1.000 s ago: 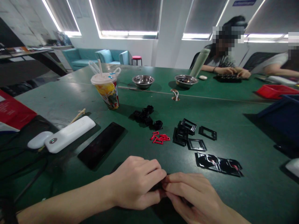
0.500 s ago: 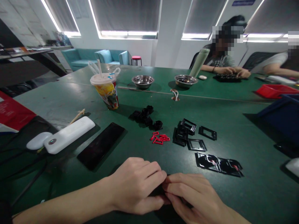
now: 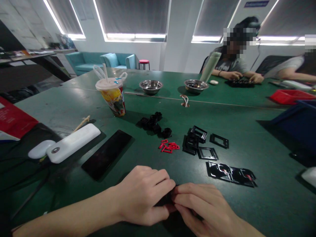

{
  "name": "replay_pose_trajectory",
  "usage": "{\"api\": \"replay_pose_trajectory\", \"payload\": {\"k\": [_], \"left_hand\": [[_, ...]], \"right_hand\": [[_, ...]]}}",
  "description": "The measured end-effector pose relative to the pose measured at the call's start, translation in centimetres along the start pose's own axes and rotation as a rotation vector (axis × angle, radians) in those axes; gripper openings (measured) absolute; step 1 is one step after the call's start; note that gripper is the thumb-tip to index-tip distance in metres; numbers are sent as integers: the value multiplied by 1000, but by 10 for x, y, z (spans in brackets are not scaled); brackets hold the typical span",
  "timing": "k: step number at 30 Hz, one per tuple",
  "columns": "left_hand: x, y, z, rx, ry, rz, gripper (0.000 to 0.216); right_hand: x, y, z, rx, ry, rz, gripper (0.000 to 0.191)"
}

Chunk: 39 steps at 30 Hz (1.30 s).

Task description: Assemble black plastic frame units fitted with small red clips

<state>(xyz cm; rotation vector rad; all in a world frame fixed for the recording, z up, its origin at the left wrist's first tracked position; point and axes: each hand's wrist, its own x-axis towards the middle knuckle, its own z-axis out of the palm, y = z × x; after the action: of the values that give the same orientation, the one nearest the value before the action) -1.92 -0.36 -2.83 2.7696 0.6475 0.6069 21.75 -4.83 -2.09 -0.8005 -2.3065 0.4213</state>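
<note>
At the near edge of the view, taken as the dial's centre, the left hand (image 3: 145, 194) and right hand (image 3: 204, 204) meet, fingers curled in and tips pinched on a dark piece (image 3: 170, 197) that lies between them, mostly hidden. Its outline cannot be made out. Judging by the fingertip grip, it should be light and rather stiff; it is best held by opposite edges, with pressure kept even.

At two o'clock lies a black strip (image 3: 230, 173) with red bits in it; it looks thin and glossy, so it may slide, and its edges would make the safer hold. At ten o'clock rests a phone (image 3: 107, 154). At twelve are small red pieces (image 3: 168, 148), probably very light and easily scattered, better pinched singly. At one o'clock, the black frames (image 3: 208, 153) look rigid but slender; lift them by the outer rim. Beyond, towards eleven to twelve, sit chunky black parts (image 3: 150, 122), likely sturdier, gripped around their sides.
</note>
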Motion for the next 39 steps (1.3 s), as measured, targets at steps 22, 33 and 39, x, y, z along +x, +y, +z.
{"api": "replay_pose_trajectory", "payload": {"k": [22,33,39], "left_hand": [[-1,-2,0,-15,-69,-66,23],[-1,-2,0,4,-56,-53,21],[-1,-2,-1,-4,-66,-60,21]], "right_hand": [[-7,3,1,-21,-11,36,18],[-6,4,2,23,-43,50,19],[-6,3,0,43,-52,81,19]]}}
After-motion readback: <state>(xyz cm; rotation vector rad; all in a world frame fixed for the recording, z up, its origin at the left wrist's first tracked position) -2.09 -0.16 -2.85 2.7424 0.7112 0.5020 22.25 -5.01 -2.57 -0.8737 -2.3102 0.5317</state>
